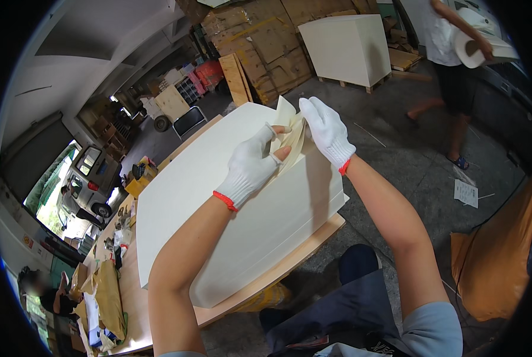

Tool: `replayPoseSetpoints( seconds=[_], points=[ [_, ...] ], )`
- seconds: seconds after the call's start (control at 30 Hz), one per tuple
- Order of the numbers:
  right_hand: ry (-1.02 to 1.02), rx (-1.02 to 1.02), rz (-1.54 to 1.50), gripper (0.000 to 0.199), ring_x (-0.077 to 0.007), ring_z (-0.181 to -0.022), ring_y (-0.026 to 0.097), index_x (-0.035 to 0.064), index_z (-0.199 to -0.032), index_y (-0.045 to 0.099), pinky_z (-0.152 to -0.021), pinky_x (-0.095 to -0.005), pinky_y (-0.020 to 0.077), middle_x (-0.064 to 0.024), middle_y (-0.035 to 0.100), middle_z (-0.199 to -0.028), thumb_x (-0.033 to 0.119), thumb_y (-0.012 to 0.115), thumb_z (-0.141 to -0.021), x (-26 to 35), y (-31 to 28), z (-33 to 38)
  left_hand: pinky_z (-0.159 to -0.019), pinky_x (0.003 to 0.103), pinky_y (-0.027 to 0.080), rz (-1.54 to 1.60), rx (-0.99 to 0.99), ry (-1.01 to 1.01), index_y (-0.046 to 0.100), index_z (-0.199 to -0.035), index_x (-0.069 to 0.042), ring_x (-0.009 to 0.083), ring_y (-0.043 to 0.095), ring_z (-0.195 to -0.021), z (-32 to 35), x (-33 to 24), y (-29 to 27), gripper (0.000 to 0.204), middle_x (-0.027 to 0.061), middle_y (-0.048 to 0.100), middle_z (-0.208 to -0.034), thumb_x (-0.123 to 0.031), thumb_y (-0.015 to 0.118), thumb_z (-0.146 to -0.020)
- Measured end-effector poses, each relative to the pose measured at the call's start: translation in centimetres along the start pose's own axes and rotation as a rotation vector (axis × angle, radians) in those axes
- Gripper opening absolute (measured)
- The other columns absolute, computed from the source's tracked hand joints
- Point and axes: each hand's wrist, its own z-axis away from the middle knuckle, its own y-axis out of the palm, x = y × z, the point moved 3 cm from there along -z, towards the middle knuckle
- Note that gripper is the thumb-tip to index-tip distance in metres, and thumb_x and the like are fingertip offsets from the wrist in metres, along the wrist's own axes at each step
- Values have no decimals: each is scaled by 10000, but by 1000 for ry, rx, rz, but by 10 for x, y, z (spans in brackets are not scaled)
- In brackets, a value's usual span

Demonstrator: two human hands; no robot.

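A tall stack of large white paper sheets (pixel 188 172) lies before me on a wooden board. At its far right corner several sheets (pixel 286 110) are bent up and fanned apart. My left hand (pixel 251 160), in a white glove with bare thumb and finger tips and a red cuff, grips these lifted sheets. My right hand (pixel 326 132), also in a white red-cuffed glove, is at the corner's right side, its fingers together and bent against the sheet edges. Its thumb is hidden.
A table (pixel 136 321) at left bears brown wrapping paper (pixel 108 291) and small items. Another white stack (pixel 346 50) stands on a pallet beyond, before cardboard (pixel 266 50). A person (pixel 450 59) carrying a white roll is at right. An orange sack (pixel 495 256) is lower right.
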Motion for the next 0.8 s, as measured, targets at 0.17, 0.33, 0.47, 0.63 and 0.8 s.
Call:
replayPoseSetpoints(
  seconds=[0.17,0.33,0.47,0.63,0.8],
  points=[
    [48,14,-14,584,-368,-751,530,21,-853,526,-724,-419,429,-185,558,-774,573,416,-1007,-2,-1,-1,-706,303,506,-95,-26,51,600,-1334,-164,170,644,-738,2,-4,0,371,109,695,-1015,-276,642,-982],
    [58,46,-41,579,-345,-740,533,19,-851,531,-725,-409,430,-176,561,-764,569,435,-1003,1,-1,0,-775,257,469,-159,-110,163,582,-1363,-90,104,559,-875,2,3,-1,342,62,657,-1059,-170,511,-1039],
    [51,24,-29,566,-349,-758,553,22,-862,540,-731,-417,435,-174,567,-770,559,437,-1006,-2,-4,1,-763,260,487,-81,14,-31,601,-1335,-98,105,585,-849,1,-4,0,325,62,668,-1039,-195,543,-1029],
    [33,10,-48,541,-366,-776,558,26,-873,537,-734,-427,436,-171,573,-786,539,433,-1011,-1,-2,2,-708,264,498,-268,-51,128,608,-1306,-95,91,600,-789,6,-11,0,411,63,689,-999,-241,718,-938],
    [9,7,-54,528,-369,-778,554,26,-873,527,-732,-427,435,-169,572,-790,524,429,-1016,-3,-2,1,-661,272,503,-117,13,-35,600,-1310,-101,101,603,-716,7,-16,0,467,59,686,-955,-247,768,-900]
  ],
)
